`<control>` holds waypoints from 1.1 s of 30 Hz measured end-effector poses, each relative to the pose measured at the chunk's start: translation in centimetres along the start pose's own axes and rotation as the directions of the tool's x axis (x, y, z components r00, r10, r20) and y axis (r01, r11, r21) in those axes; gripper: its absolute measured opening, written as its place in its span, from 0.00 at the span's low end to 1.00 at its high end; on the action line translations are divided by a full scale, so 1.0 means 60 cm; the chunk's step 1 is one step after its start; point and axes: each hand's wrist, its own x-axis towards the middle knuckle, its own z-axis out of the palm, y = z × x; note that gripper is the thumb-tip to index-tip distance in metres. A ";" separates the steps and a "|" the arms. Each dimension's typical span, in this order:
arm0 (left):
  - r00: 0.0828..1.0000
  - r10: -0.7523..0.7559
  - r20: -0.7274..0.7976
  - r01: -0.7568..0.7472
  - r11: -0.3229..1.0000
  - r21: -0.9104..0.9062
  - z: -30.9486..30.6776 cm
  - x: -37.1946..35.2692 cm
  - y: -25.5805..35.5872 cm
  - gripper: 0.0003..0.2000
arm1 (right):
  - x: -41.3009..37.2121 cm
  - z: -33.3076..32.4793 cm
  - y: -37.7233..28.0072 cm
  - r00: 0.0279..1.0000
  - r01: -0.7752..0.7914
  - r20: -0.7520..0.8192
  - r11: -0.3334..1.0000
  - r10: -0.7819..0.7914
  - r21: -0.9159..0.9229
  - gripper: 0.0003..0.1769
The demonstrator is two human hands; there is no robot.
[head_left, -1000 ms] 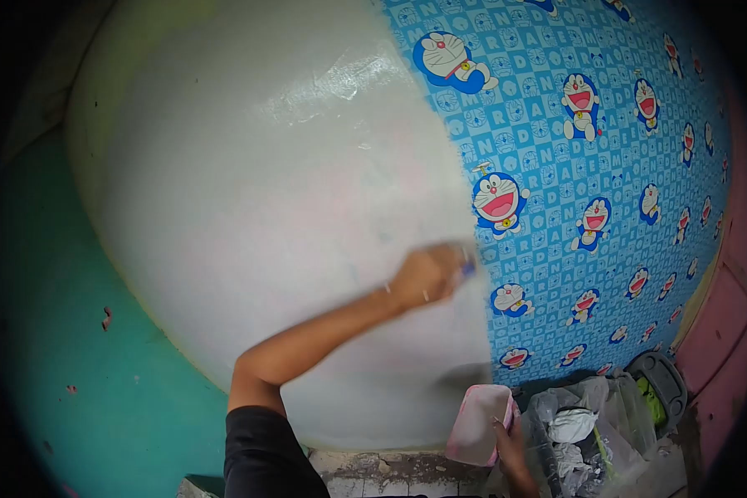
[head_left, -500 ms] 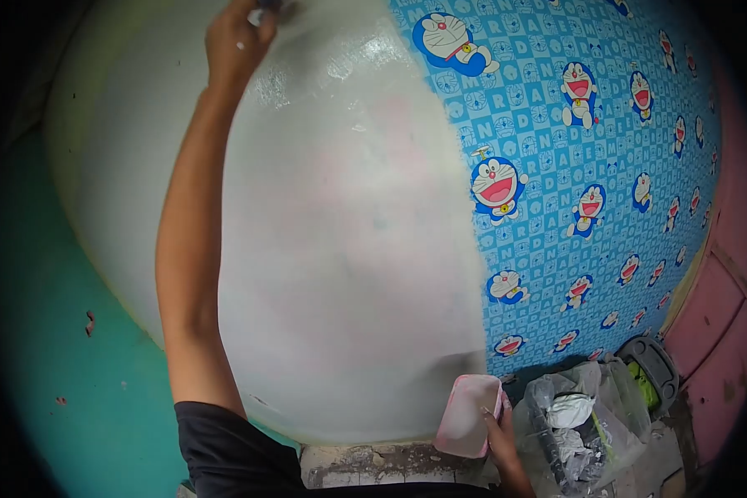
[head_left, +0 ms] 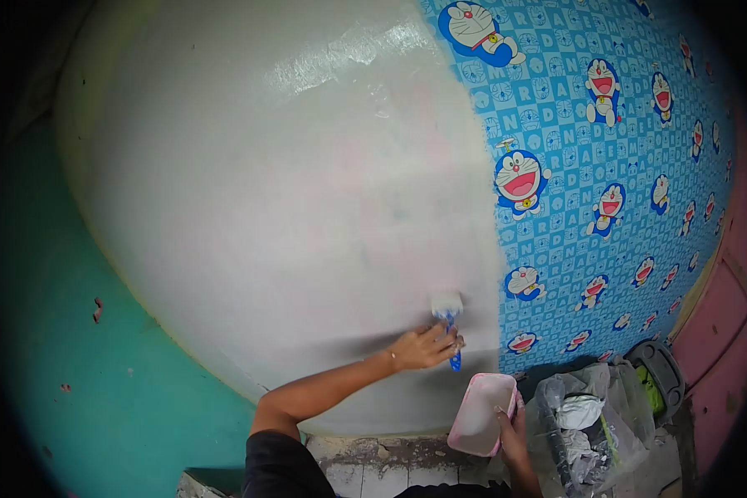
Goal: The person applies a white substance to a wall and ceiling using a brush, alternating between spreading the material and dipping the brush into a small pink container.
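Observation:
My left hand (head_left: 426, 347) is closed round the blue handle of a paintbrush (head_left: 447, 305), its pale bristles pointing up in front of the white wall (head_left: 332, 249). The brush is slightly smeared by motion. Low on the right, my right hand (head_left: 513, 427) grips a pink-rimmed plastic tub (head_left: 483, 415) by its right side, thumb over the rim. Whitish stuff coats the tub's inside. Just below the brush handle is the tub's upper edge. A wet, shiny patch shows high on the white wall.
Blue cartoon wallpaper (head_left: 568, 166) covers the wall's right part, with a ragged edge against the white. A clear plastic bag (head_left: 548, 398) with white crumpled things stands at lower right, beside a grey plastic object (head_left: 660, 373). A green wall (head_left: 141, 390) lies left, a pink one (head_left: 714, 373) right.
My left hand has come down from the top of the wall to low near the tub, bringing the paintbrush into full view. The right hand still holds the tub; the view has shifted slightly.

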 end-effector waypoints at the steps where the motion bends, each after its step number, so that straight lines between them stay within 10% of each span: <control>1: 0.996 -0.065 0.066 0.073 0.991 -0.112 0.002 -0.008 0.019 0.13 | -0.007 0.005 -0.011 0.999 -0.034 -0.001 0.998 0.034 0.046 0.38; 4: 0.943 -0.233 0.238 0.309 0.881 -0.359 0.014 -0.019 0.029 0.16 | -0.017 0.018 -0.035 0.996 -0.092 0.010 0.987 0.092 0.132 0.39; 10: 0.835 -0.547 0.059 0.502 0.713 -0.489 -0.133 0.082 -0.202 0.07 | -0.021 0.023 -0.031 0.994 -0.110 0.016 0.991 0.109 0.074 0.39; 21: 0.731 -0.283 -0.621 0.458 0.878 0.138 -0.512 0.254 -0.507 0.08 | -0.015 0.014 -0.017 0.997 -0.076 0.015 0.997 0.076 0.021 0.39; 25: 0.788 0.016 -0.616 0.281 0.880 0.383 -0.449 0.192 -0.513 0.10 | -0.018 0.011 -0.011 0.996 -0.087 0.017 0.996 0.086 0.027 0.39; 28: 0.927 0.002 -0.374 0.225 0.797 0.561 -0.331 0.108 -0.406 0.16 | -0.018 0.011 -0.016 0.995 -0.100 0.017 0.995 0.100 -0.008 0.39; 31: 0.994 -0.102 0.029 0.088 0.945 0.314 -0.212 0.010 -0.266 0.10 | -0.021 0.010 -0.027 0.991 -0.133 0.027 0.991 0.134 -0.010 0.39; 33: 0.981 0.032 -0.194 0.037 0.940 0.339 -0.104 -0.068 -0.175 0.12 | -0.021 0.011 -0.037 0.987 -0.153 0.052 0.988 0.152 0.017 0.39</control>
